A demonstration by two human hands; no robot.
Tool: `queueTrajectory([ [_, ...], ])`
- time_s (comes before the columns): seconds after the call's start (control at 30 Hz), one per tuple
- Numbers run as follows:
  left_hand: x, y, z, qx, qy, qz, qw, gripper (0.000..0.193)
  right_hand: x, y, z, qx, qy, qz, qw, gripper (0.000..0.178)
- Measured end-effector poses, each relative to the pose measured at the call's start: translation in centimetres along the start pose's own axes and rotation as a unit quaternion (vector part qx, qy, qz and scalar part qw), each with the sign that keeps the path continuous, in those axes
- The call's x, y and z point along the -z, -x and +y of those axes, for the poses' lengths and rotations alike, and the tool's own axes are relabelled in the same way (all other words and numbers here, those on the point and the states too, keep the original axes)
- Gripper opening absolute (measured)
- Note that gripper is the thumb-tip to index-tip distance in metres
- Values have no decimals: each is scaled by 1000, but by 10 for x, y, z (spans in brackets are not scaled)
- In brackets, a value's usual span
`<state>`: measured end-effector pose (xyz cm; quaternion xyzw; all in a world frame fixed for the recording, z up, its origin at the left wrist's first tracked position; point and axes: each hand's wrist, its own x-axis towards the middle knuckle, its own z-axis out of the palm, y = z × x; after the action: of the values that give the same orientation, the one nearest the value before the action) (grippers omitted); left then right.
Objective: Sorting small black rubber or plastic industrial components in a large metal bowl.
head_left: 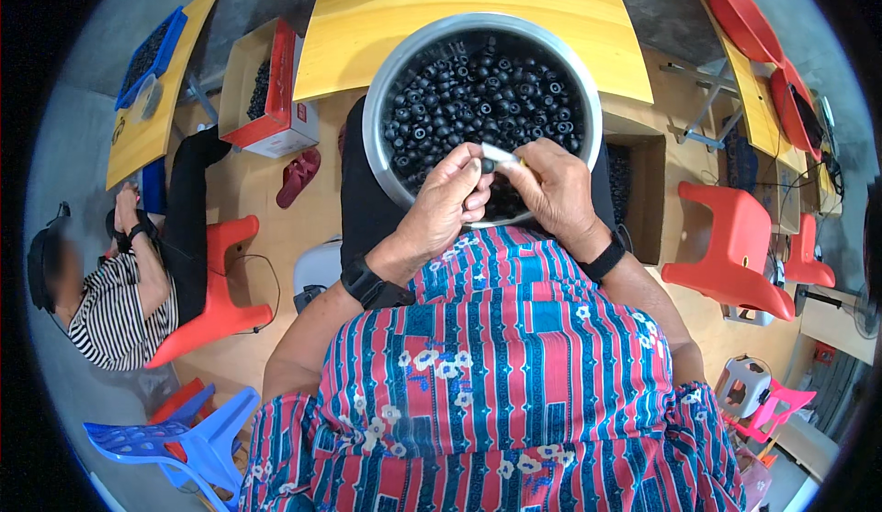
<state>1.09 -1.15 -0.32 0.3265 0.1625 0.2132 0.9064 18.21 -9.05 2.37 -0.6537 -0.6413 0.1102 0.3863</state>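
Note:
A large metal basin (372, 126) rests on my lap, filled with small round black parts (487, 99) that look like rings or caps with a central hole. Over its near edge, my left hand (446, 195) is closed, pinching one small black part (488, 165) between thumb and fingers. My right hand (556, 186) is closed around a small tool with a pale, blade-like end (499, 154), which meets the pinched part. The tool's handle is mostly hidden in my fingers.
A yellow table (570, 16) stands just beyond the basin. An open carton (294, 126) with black parts is left of it; another carton (648, 200) lies to the right. Red stools (726, 246) stand at right. Someone in a striped top (129, 315) sits at left.

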Motion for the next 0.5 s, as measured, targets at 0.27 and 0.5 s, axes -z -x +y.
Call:
queueTrajectory([
  [0.27,13,-2,28,-9,88,15,996,29,2,-2,4,-133,-96,69,984,22],
  [0.5,2,-22,53,35,-265,94,959,19,4,1,10,-140,-151,120,971,22],
])
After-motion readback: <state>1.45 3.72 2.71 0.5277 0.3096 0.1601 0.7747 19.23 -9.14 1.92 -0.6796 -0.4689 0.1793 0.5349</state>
